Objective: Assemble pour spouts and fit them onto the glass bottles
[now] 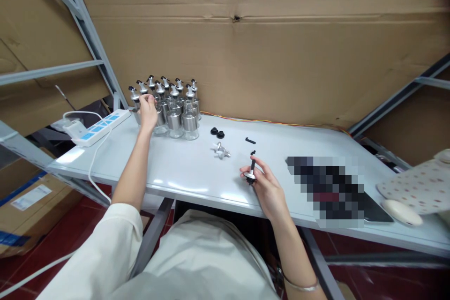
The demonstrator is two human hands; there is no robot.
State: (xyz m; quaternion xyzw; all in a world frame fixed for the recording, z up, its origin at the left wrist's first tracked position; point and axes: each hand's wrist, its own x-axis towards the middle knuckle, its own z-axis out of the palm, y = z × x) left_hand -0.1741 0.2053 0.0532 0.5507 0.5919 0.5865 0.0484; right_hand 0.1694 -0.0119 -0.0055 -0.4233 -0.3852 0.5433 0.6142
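Note:
My left hand (148, 111) reaches in at the left end of a cluster of glass bottles (175, 122). Its fingers are closed, and whatever sits between them is hidden. Each visible bottle has a brushed metal band and a silver pourer with a black tip. Above the front edge of the table, my right hand (269, 187) grips a bottle pourer (251, 176) upright, with its silver collar between thumb and fingers. Further back lie a small black lever piece (251, 140), silver pourer parts (221, 150) and two black stoppers (217, 132).
A white power strip (101, 127) with a plug and cable lies at the table's left end. To the right are a blurred-out dark flat object (326, 190), a cream oval case (402, 212) and a spotted pouch (422, 185). Cardboard (267, 65) walls the back; metal posts frame both sides.

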